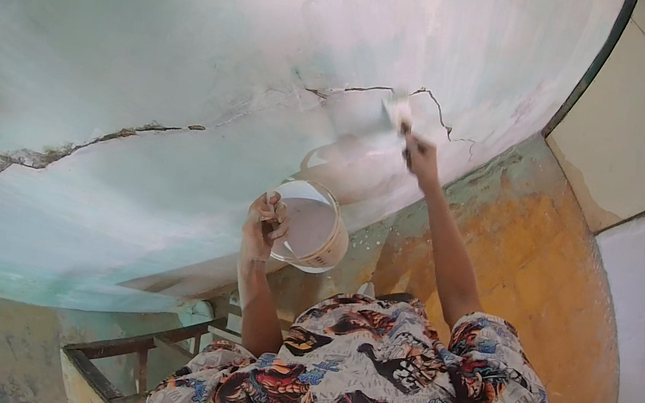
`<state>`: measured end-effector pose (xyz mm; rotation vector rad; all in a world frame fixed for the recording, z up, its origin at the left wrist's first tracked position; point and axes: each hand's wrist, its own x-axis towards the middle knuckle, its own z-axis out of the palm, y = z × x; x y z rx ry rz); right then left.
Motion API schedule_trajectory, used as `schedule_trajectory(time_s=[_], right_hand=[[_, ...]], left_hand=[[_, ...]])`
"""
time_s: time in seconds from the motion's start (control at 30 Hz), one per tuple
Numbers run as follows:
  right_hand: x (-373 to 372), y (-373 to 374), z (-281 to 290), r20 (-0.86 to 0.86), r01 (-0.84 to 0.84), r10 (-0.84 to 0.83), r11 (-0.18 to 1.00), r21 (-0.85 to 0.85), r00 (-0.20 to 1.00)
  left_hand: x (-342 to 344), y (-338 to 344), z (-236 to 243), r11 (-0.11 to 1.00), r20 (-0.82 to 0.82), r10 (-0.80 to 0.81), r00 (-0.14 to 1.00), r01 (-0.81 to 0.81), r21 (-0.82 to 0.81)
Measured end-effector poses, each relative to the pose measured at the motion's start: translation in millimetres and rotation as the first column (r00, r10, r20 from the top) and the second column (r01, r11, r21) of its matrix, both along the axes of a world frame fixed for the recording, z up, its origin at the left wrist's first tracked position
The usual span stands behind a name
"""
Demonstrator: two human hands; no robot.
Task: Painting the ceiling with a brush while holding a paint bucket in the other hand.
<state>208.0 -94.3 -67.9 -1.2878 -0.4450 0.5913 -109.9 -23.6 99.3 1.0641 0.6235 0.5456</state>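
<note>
My right hand (422, 162) grips a paintbrush (398, 112) by its handle, its pale head up against the whitish-green wall (225, 20). The brush is smeared by motion and covers part of a jagged crack in the plaster. Lower and to the left, my left hand (267, 219) is closed at the near-left rim of a white plastic bucket (334, 247), holding it up close to the wall. A pale, greyish liquid (306, 225) shows inside the bucket. Whether the fingers hold the rim or the handle is hard to tell.
A wider, broken crack (46, 154) runs along the wall at the left. Below on the left stands a wooden frame (132, 353) with dark bars. The floor (533, 282) is worn orange and grey. Pale panels (640, 111) with dark edging border the right side.
</note>
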Motion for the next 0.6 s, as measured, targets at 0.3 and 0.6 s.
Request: schedule_trajectory(time_s=[0.3, 0.6], right_hand=[[-48, -30, -76, 0.008, -0.008, 0.010, 0.964, -0.265, 1.000], [-24, -25, 303, 0.311, -0.115, -0.012, 0.915, 0.386, 0.950]], left_hand=[[-14, -3, 8, 0.998, -0.003, 0.057, 0.998, -0.057, 0.020], [-5, 11, -3, 0.998, -0.040, 0.056, 0.998, -0.056, 0.010]])
